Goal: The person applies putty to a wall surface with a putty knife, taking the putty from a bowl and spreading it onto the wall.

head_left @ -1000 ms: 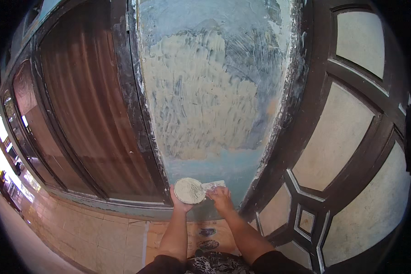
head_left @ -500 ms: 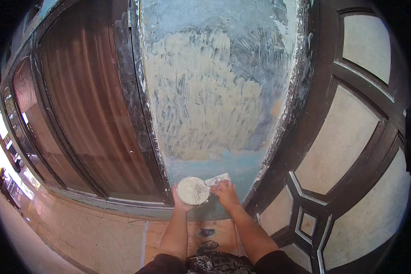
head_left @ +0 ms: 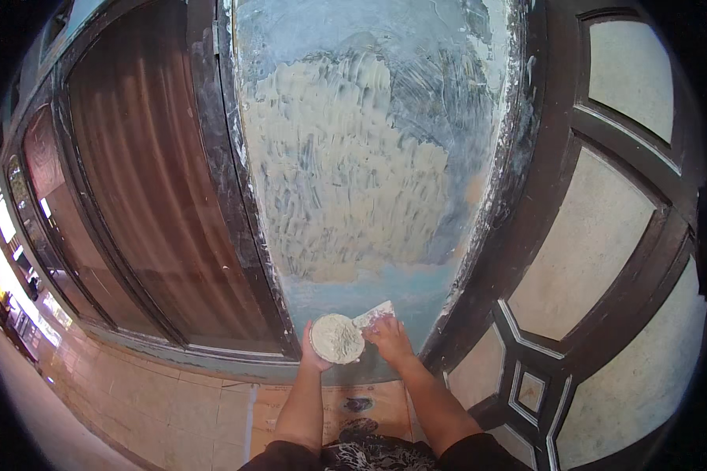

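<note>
From my head view, my left hand (head_left: 315, 358) is curled around the left and near side of a round container (head_left: 313, 342), its thumb side up along the rim; the fingers underneath are hidden. My right hand (head_left: 390, 339) pinches a flat, pale tool (head_left: 375, 312) between thumb and fingers, with whitish smears on the fingertips.

I hold the container with its open top facing up towards me, probably so the cream paste (head_left: 336, 337) stays in and within easy reach of the tool. Gripping it from the left seems to leave its right side free for my other hand. I pinch the tool well back, which likely leaves its left end clear of my fingers.

The container lies between my hands, touching the left one and a little apart from the right. The tool bridges that gap, its left end at the container's right edge; I cannot tell whether it touches the rim. Both hands are in front of the lower blue wall (head_left: 342, 294), below a broad streaky cream patch (head_left: 346, 180). A printed cardboard sheet (head_left: 330, 402) lies on the floor beneath my forearms.
</note>
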A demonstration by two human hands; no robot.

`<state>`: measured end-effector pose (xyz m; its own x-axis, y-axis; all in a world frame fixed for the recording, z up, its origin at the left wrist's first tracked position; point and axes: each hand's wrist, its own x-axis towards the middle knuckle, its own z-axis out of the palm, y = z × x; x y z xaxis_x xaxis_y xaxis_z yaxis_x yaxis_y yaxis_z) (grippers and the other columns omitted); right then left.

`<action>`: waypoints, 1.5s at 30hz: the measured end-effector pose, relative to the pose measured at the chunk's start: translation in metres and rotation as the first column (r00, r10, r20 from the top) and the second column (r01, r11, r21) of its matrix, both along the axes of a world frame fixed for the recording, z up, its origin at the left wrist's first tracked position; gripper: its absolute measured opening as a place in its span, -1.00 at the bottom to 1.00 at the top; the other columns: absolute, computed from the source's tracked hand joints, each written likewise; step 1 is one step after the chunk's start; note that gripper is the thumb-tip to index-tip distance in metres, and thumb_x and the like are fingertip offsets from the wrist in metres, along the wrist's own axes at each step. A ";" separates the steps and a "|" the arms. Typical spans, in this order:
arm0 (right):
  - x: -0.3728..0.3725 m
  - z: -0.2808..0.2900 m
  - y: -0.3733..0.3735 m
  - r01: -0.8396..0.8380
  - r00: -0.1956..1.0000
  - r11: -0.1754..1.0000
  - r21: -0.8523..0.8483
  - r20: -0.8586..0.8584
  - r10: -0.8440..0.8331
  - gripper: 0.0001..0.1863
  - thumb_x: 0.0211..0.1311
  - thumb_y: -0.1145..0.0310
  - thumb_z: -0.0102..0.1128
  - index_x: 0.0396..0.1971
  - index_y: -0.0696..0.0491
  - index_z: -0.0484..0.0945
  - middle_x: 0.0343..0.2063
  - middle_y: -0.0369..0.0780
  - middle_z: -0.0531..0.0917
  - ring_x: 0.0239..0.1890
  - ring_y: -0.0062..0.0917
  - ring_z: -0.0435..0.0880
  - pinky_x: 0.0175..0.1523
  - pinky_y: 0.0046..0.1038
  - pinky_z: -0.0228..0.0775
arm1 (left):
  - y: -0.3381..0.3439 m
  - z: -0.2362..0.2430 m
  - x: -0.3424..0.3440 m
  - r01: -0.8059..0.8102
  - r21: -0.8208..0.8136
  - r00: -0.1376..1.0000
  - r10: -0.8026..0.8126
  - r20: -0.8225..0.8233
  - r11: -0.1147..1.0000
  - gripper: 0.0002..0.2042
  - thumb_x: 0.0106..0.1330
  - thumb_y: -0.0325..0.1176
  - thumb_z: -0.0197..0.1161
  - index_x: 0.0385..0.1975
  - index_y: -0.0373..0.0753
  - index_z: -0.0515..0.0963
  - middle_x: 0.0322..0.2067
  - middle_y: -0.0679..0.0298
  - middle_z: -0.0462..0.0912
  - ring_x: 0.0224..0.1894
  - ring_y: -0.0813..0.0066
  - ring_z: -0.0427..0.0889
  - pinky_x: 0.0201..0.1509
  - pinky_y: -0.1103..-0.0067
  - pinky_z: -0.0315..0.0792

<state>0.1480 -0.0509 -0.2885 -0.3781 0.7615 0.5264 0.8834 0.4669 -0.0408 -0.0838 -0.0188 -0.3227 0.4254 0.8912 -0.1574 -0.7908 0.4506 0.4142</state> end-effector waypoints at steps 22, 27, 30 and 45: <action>0.005 0.000 0.005 0.038 0.998 0.997 -0.068 0.049 -0.034 -0.67 0.34 0.28 0.07 0.02 -0.32 0.68 0.05 -0.29 0.52 0.18 -0.24 0.39 0.16 -0.19 0.28 | 0.001 0.015 0.023 0.076 0.035 0.997 -0.075 -0.025 0.997 -0.20 0.38 0.39 -0.29 0.34 -0.13 0.40 0.29 0.09 0.48 0.29 -0.10 0.47 0.30 -0.19 0.30; 0.001 -0.001 0.005 0.051 0.998 0.994 -0.099 0.034 -0.048 -0.65 0.35 0.28 0.06 0.06 -0.30 0.67 0.10 -0.29 0.51 0.21 -0.22 0.37 0.18 -0.16 0.25 | 0.002 0.009 0.021 0.049 0.040 0.999 -0.049 -0.015 0.998 -0.20 0.38 0.38 -0.28 0.33 -0.17 0.41 0.28 0.07 0.50 0.28 -0.07 0.49 0.34 -0.11 0.31; 0.002 -0.002 0.004 0.042 0.999 0.991 -0.124 0.009 -0.041 -0.63 0.35 0.31 0.06 0.09 -0.29 0.66 0.13 -0.26 0.49 0.23 -0.19 0.34 0.22 -0.13 0.24 | 0.001 0.011 0.023 0.070 0.045 0.997 -0.068 -0.029 0.997 -0.20 0.38 0.37 -0.27 0.33 -0.17 0.41 0.27 0.08 0.51 0.27 -0.06 0.49 0.35 -0.07 0.32; -0.005 -0.003 0.009 0.036 0.999 0.978 -0.206 -0.031 -0.043 -0.65 0.37 0.24 0.04 0.05 -0.37 0.68 0.05 -0.30 0.51 0.20 -0.23 0.36 0.21 -0.13 0.21 | 0.000 0.009 0.021 0.037 -0.021 0.996 -0.038 -0.078 0.999 -0.24 0.39 0.33 -0.22 0.32 -0.17 0.43 0.26 0.09 0.52 0.26 -0.05 0.51 0.36 -0.03 0.32</action>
<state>0.1431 -0.0418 -0.2917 -0.3300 0.8685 0.3699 0.8971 0.4104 -0.1633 -0.0631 -0.0193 -0.3133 0.4443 0.8712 -0.2090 -0.7386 0.4882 0.4649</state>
